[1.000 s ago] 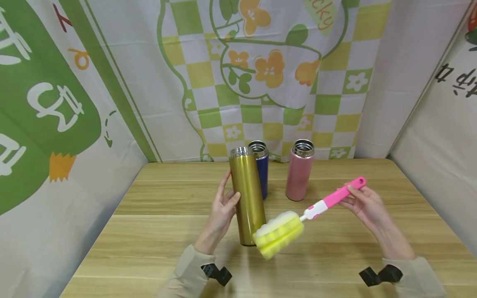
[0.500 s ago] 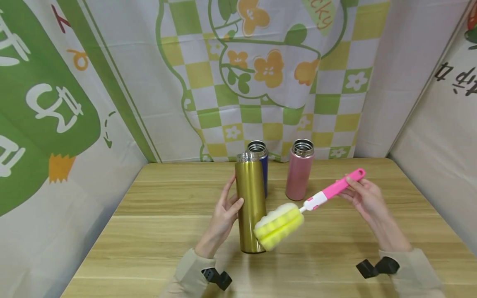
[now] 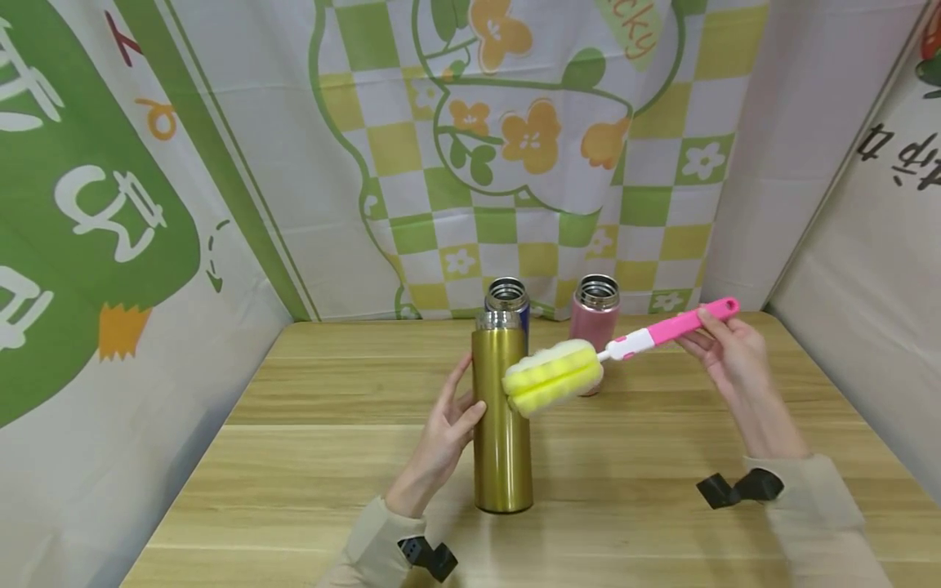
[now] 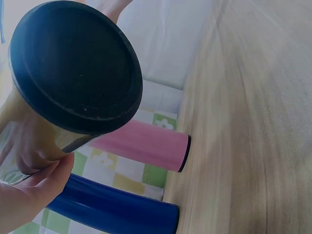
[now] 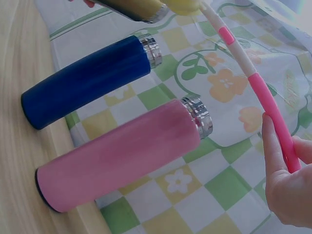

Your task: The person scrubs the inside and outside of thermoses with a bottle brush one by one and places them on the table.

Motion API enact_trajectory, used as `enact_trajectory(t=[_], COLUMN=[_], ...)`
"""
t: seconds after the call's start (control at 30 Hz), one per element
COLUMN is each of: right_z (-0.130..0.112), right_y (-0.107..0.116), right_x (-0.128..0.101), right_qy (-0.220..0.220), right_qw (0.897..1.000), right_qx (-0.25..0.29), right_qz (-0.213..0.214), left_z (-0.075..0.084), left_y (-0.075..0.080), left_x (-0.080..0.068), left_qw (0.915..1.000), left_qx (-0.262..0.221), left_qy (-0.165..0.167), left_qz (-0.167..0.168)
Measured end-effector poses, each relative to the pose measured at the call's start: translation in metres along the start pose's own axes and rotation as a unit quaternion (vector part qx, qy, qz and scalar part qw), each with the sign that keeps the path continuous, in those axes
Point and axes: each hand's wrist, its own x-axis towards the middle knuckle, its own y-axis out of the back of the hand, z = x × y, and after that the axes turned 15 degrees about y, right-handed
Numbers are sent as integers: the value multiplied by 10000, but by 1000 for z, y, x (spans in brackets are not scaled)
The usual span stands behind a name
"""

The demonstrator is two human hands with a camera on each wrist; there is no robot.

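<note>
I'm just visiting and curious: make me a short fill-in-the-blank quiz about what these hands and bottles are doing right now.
1. The left hand holds the ____ bottle.
2. The right hand holds a brush by its ____ handle.
3. The brush's sponge head is ____ in colour.
4. Behind stand a pink bottle and a ____ one.

Missing words: gold; pink; yellow; blue

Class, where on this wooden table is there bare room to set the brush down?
Bare wood lies left of the tall gold metal flask and right of it, toward the wooden table edge. It is crowded behind, by the blue flask and pink flask.
</note>
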Motion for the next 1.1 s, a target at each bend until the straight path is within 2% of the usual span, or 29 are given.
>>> enact_trajectory(t=[0.3,0.5,0.67,0.87,1.1], right_z=[-6,-7,-6,-4,-1], right_y=[-10,-14,-12,-8,1], right_x=[13,17,15,9,1], right_qy=[276,383,308,85,-131], right_qw=[9969,9956,9970,9993,9999], right_qx=[563,703,585,148,39], right_qz=[477,497,399,328,70], left_z=[-5,-7,-6,-3,-2], left_y=[-2,-2,-2,-2,-2], left_x=[-2,-2,-2,0,2], left_qw=[10000,9999,10000,10000,9999], left_qx=[-3,40,13,24,11], left_qy=[46,92,40,71,107], left_qz=[-39,-101,-14,56,69])
